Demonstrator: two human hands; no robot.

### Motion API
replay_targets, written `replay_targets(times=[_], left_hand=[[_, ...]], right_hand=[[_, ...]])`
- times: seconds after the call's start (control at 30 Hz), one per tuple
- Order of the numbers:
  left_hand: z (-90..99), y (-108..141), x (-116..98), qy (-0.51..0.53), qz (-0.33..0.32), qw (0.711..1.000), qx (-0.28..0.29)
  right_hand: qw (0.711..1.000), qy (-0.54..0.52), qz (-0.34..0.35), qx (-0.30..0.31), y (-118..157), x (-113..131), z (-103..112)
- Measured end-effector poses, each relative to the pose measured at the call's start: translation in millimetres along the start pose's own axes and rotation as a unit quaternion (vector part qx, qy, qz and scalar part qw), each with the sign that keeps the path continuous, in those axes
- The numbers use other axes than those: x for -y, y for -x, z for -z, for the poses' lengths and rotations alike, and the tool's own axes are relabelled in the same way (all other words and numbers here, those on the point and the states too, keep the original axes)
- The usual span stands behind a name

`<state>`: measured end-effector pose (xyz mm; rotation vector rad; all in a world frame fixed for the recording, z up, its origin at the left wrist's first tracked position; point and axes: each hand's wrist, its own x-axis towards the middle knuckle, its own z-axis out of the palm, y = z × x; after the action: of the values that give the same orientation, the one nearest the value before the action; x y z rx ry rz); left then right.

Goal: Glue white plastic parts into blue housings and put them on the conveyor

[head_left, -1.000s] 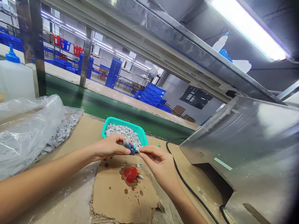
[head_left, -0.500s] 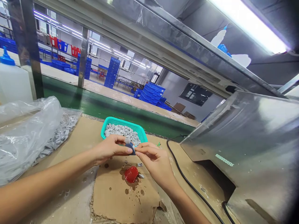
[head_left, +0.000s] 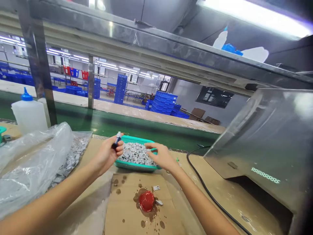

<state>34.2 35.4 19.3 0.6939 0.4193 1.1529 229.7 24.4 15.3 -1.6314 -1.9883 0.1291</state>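
Observation:
My left hand (head_left: 109, 151) is closed around a small dark blue and light grey plastic piece (head_left: 117, 138), whose pale end sticks up past the fingers. Over the right side of a turquoise basket (head_left: 137, 167) is my right hand (head_left: 160, 156), its fingers apart and curved, with nothing visible in them. Many small grey plastic parts (head_left: 137, 152) fill the basket. Nearer me, a red round cap-like dish (head_left: 146, 201), wet-looking, sits on a stained cardboard sheet (head_left: 127, 209). Two loose grey pieces, one flat (head_left: 156, 188) and one longer (head_left: 159, 202), lie beside it.
At left lie a clear plastic bag (head_left: 36, 153) of grey parts and a white bottle with a blue cap (head_left: 29, 112). A black cable (head_left: 202, 182) runs along the right, beside a metal housing (head_left: 256, 140). A green belt (head_left: 137, 122) passes behind the basket.
My hands have parted: the left keeps the blue and grey piece and has tilted it up, while the right has let go and moved over the basket. The camera view has shifted.

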Motion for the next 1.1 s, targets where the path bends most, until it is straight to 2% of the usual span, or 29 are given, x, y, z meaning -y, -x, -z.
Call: replay_targets(times=[0.13, 0.2, 0.23, 0.33, 0.43, 0.53, 0.63, 0.73, 0.83, 0.9, 0.97, 1.1], left_hand=[[19.9, -16, -12, -0.047, -0.08, 0.995, 0.022], [28.7, -28, -16, -0.153, -0.129, 0.98, -0.005], [33.0, -37, -19, -0.22, -0.157, 0.962, -0.026], [47.2, -71, -22, -0.394, -0.198, 0.894, -0.085], [65.9, -108, -17, -0.503, -0.177, 0.84, -0.101], [85.8, -133, -5, -0.615, -0.173, 0.762, -0.109], [100.0, -143, 8, -0.695, -0.191, 0.68, -0.133], [106.3, -141, 17, -0.748, -0.22, 0.601, -0.177], [108.4, -137, 17, -0.778, -0.226, 0.546, -0.213], [110.9, -135, 13, -0.788, -0.213, 0.528, -0.236], [115.4, -134, 6, -0.789, -0.196, 0.523, -0.257], [126.6, -136, -3, -0.776, -0.17, 0.543, -0.27]], right_hand=[[0.995, 0.043, -0.003, 0.085, -14, -25, -12], [0.994, 0.058, -0.018, 0.095, -14, -30, -21], [0.993, 0.062, -0.027, 0.096, -14, -30, -24], [0.993, 0.065, -0.045, 0.09, -10, -30, -28], [0.995, 0.061, -0.046, 0.066, -7, -30, -25], [0.997, 0.06, -0.041, 0.029, -3, -29, -22], [0.998, 0.051, -0.037, -0.008, -2, -31, -21], [0.998, 0.033, -0.03, -0.033, -2, -32, -22], [0.999, 0.015, -0.02, -0.039, -3, -32, -22], [0.999, 0.006, -0.022, -0.044, -3, -32, -23], [0.998, -0.001, -0.026, -0.049, -4, -33, -24], [0.998, -0.011, -0.024, -0.053, -6, -34, -26]])
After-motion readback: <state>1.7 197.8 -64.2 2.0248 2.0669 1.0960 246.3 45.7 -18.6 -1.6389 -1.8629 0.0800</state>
